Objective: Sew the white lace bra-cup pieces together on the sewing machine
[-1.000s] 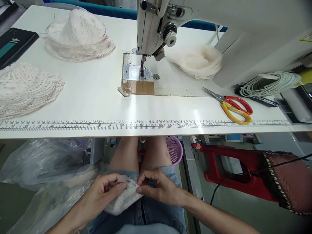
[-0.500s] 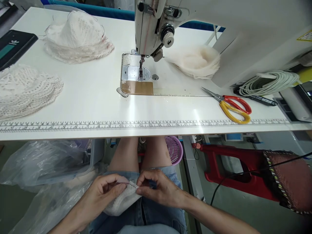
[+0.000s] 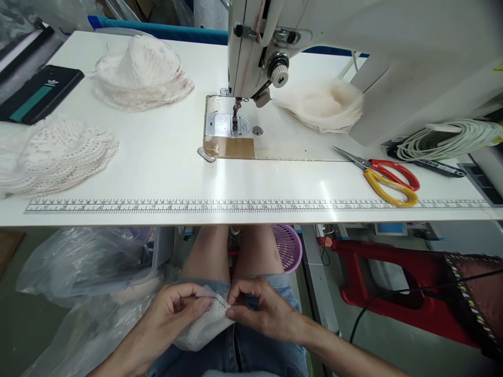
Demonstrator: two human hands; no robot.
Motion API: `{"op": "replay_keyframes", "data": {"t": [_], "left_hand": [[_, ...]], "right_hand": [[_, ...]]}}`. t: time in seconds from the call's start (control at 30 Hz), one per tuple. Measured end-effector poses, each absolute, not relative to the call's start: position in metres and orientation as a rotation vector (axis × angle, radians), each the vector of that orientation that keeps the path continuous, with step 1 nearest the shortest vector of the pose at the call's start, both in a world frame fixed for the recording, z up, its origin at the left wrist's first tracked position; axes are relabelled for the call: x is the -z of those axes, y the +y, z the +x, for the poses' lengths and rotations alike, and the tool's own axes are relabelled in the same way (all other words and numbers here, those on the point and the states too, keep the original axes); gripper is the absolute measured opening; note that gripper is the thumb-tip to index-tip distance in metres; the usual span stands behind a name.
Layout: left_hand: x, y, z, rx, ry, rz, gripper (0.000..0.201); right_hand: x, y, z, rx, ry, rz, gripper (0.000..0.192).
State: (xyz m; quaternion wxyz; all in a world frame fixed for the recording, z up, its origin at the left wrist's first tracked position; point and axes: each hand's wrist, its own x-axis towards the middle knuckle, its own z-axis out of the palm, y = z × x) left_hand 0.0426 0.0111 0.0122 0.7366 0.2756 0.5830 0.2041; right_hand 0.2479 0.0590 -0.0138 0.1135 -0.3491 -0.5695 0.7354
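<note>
Both hands work low over the lap: the left hand and the right hand each pinch the top edge of a small white lace piece, fingertips nearly touching. Held only by that edge, the limp lace could slip down toward the plastic bags, or its layers could shift out of line.

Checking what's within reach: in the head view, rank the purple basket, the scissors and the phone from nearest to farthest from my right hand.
From the right hand:
1. Purple basket, just above it under the table.
2. Scissors, on the table's right.
3. Phone, far left corner.
</note>
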Motion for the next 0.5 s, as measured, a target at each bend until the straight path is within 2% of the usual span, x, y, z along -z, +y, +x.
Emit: {"op": "replay_keyframes", "data": {"t": [0.3, 0.5], "left_hand": [[-0.0132, 0.0121, 0.0448, -0.453, 1.326, 0.687, 0.035], [-0.0117, 0.0105, 0.0443, -0.453, 1.33, 0.721, 0.037]], "right_hand": [[0.0143, 0.0581, 0.2467, -2.106, -1.721, -1.023, 0.016], [0.0123, 0.0591, 0.2465, -2.114, -1.708, -0.965, 0.025]]}}
